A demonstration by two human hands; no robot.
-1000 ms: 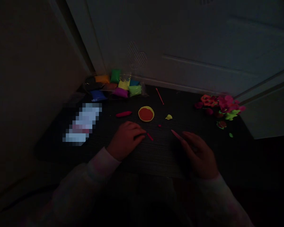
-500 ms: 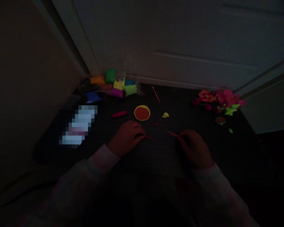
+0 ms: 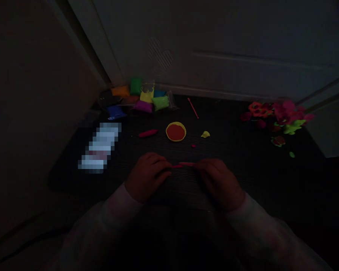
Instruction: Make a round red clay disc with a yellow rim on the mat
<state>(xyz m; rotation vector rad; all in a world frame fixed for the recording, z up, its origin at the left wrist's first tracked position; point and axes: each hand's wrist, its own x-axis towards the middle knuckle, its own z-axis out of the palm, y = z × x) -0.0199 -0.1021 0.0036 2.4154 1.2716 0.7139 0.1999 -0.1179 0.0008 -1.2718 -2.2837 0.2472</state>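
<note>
One thin red strip (image 3: 175, 166) sits between the hands at the dark tabletop (image 3: 183, 190), just nearer than the yellow-rimmed red disc (image 3: 176, 132). Left hand (image 3: 148, 177) has fingertips at one end — can't tell if they're gripping or just pressing. Right hand (image 3: 220, 182) is pinching a slim pink tool (image 3: 187, 164), tip by the strip. Bright panel (image 3: 101, 146) on the left — pixelated, unreadable.
</note>
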